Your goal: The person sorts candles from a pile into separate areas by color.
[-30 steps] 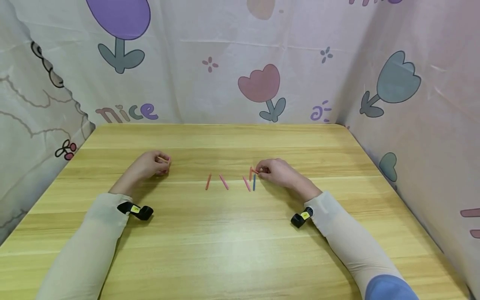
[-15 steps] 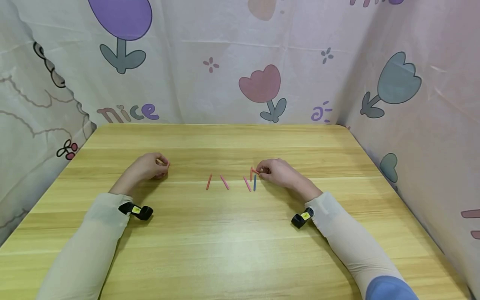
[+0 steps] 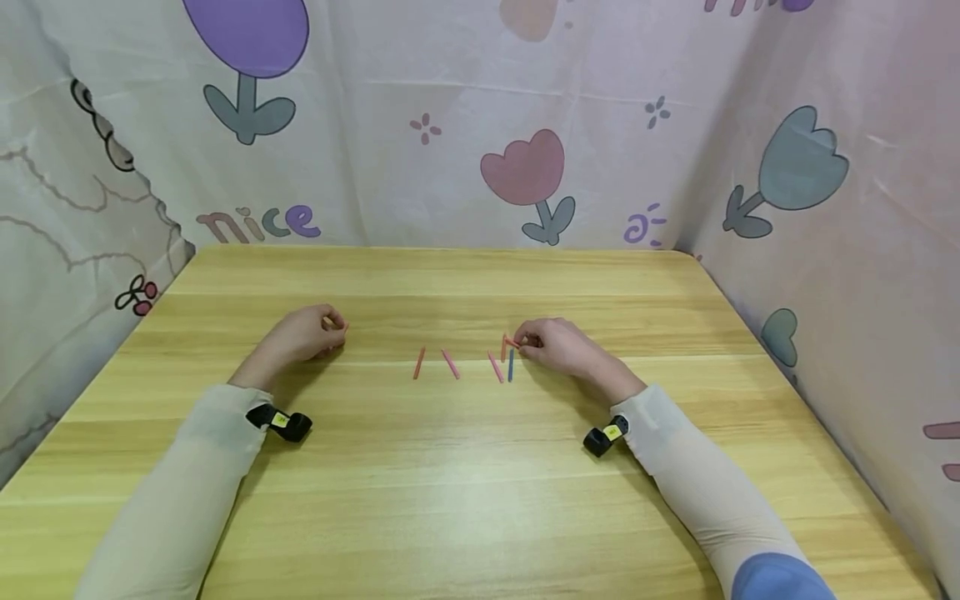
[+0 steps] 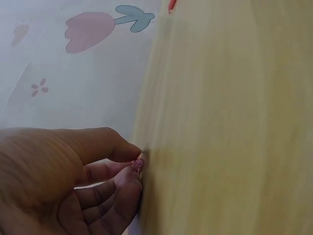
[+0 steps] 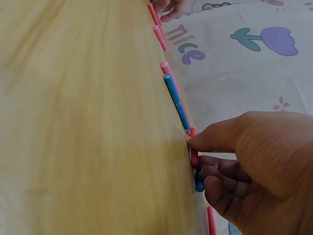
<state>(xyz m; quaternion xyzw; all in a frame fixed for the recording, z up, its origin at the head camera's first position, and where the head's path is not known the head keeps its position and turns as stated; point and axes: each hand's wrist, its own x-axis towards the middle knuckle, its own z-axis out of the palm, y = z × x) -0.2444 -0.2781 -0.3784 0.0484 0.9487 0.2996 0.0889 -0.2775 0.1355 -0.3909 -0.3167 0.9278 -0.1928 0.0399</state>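
My left hand (image 3: 303,332) pinches a small pink stick (image 4: 138,164) between thumb and fingertips, low over the left of the table; most of the stick is hidden by the fingers. On the right, my right hand (image 3: 558,346) holds a red stick (image 5: 194,149) with its thumb against it and the fingers curled behind. That stick slants off the top of an upright orange-red stick (image 3: 503,348). Just below lies a blue stick (image 3: 512,365), with a pink stick (image 3: 496,367) beside it. Another blue stick (image 5: 199,182) shows under the right fingertips in the right wrist view.
Between the hands, an orange-red stick (image 3: 419,363) and a pink stick (image 3: 450,364) lie apart on the wooden table (image 3: 450,483). A pinkish stick (image 5: 211,220) lies beyond the right fingers. A printed cloth (image 3: 375,167) hangs behind the table's far edge.
My left hand has shifted slightly to the right with its pink stick, which shows less now than a second ago. The right hand and the sticks on the table stay put.
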